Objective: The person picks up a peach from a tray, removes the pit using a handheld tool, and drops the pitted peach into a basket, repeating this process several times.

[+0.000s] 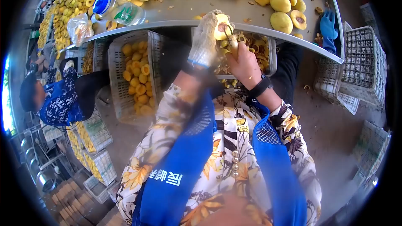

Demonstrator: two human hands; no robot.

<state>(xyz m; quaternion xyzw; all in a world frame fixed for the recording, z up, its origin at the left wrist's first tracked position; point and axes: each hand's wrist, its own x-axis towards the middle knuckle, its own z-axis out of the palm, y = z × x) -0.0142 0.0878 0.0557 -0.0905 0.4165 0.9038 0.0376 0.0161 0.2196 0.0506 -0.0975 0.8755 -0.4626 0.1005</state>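
Note:
My left hand (204, 37), in a dirty knitted work glove, grips a yellow peach half (221, 26) with its cut face and brown pit area turned up. In my bare right hand (245, 62) is a pitting knife (233, 44) with a pale handle. Its thin curved metal loop meets the peach's cut face. Both hands are at the front rim of the metal table (180, 14), above a crate (268, 54) of peach scraps and pits. Several peach halves (280, 3) lie on the table beyond them.
A blue-capped plastic bottle (121, 10) lies on the table at left, beside a clear plastic bag (79, 29). A blue glove (328, 27) rests at the right end. Below stands a crate (117, 79) of peaches. Stacked crates (364, 62) are at right; another person (58, 100) sits at left.

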